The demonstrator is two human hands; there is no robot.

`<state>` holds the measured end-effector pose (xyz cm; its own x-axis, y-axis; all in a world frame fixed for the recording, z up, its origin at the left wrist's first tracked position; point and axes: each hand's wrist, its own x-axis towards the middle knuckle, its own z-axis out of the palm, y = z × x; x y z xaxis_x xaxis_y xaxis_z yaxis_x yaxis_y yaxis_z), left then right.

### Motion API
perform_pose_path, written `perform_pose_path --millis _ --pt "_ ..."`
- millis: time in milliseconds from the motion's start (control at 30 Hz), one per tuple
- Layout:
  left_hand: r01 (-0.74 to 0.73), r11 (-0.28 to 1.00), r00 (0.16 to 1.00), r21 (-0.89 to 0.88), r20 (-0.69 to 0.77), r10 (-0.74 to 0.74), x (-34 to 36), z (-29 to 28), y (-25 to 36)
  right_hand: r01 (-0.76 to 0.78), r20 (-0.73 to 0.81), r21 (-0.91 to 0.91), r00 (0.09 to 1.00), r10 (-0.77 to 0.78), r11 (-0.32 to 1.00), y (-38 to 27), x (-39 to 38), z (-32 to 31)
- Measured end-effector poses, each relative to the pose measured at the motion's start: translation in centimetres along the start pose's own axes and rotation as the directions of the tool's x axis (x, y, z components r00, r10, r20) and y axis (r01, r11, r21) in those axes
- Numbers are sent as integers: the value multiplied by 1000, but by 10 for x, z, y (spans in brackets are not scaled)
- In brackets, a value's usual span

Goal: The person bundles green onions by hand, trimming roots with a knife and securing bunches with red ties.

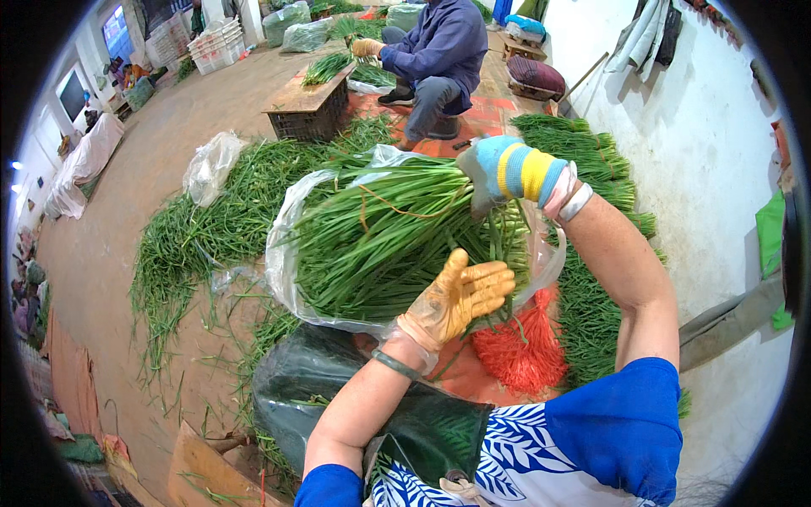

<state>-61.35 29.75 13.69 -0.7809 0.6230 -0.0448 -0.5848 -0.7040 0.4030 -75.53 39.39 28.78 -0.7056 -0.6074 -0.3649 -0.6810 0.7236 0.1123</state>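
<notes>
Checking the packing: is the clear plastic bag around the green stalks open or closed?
Open. The clear plastic bag gapes wide and the green stalks spill out toward the left hand and right hand.

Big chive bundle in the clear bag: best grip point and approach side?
Grip the chive bundle at its narrow gathered end, where the right hand clasps it and stalks converge. Come from the right side. The far end fans wide inside the clear plastic bag, too loose to pinch. The left hand can support from underneath.
</notes>
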Motion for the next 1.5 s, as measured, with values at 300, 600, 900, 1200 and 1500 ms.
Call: perform_pose_path --millis 300,600,900,1200,1500 --pt "-382 823 911 -421 -23 411 2 -3 -26 -175 -628 -178 778 26 968 -96 -40 122" --pt "-369 774 913 -515 -357 197 -21 -68 -56 40 -511 -20 858 -45 999 -130 -82 153" --pt "-409 773 900 -484 -355 254 -29 -45 -35 283 -896 173 443 32 944 -61 -63 93" --pt "-347 843 925 -411 -298 236 -47 -51 -37 118 -538 338 839 89 934 -106 -39 148" --pt "-277 866 953 -416 -232 194 -74 -50 -47 221 -543 -172 792 -280 960 -140 -74 169"
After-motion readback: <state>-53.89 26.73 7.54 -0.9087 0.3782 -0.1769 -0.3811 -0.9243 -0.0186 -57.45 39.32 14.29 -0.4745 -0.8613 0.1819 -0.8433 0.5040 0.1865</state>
